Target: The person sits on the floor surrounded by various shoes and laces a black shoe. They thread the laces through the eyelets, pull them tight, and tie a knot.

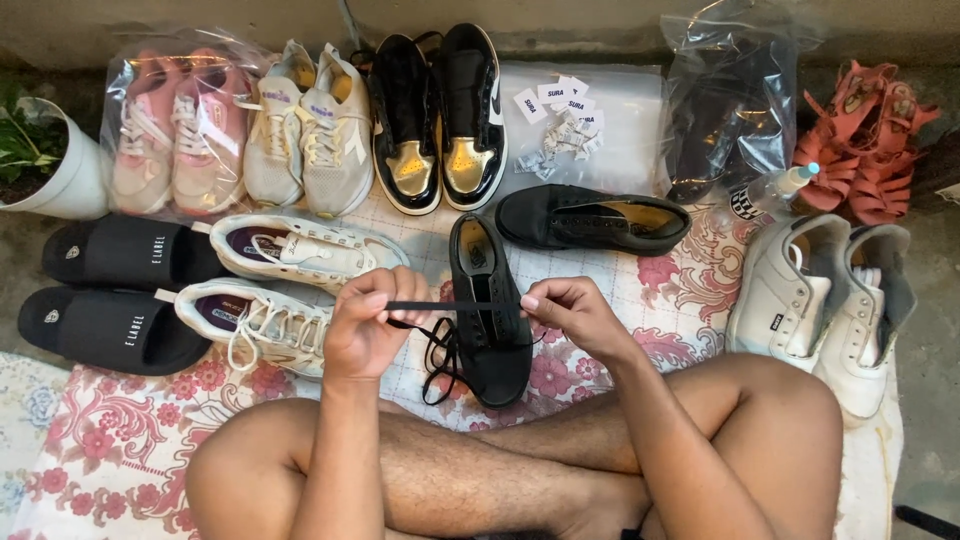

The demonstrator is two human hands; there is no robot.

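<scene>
Black lace (455, 306): pulled taut and level between both hands, above the black shoe (490, 310) that lies toe toward the person on the flowered cloth (130, 440). The rest of the lace hangs in loose loops off the shoe's left side, down onto the cloth.

Left hand (365, 330): thumb and forefinger pinched shut on the lace's left end, other fingers curled into the palm. Right hand (572, 315): fingertips closed narrow on the lace's right end, just over the shoe's right edge, knuckles up. Both forearms rise from the crossed bare legs and angle inward, wrists roughly level with each other.

Room: tight. The left hand sits just beside a white sneaker (265, 325) (its twin lies right above it); two black slides (105, 325) lie further left. The second black shoe (590, 218) lies on its side just beyond the first, near the right hand. A small bare patch of cloth shows right of the right hand before a pair of white sneakers (820, 300) at the cloth's right edge.

Back row along the wall: plant pot (60, 170), pink sneakers in a clear bag (175, 125), pale sneakers (310, 130), black-and-gold high-tops (435, 115), a flat clear bag with small paper tags (560, 120), a dark plastic bag (725, 110), a spray bottle (775, 190), red sandals (865, 140).
</scene>
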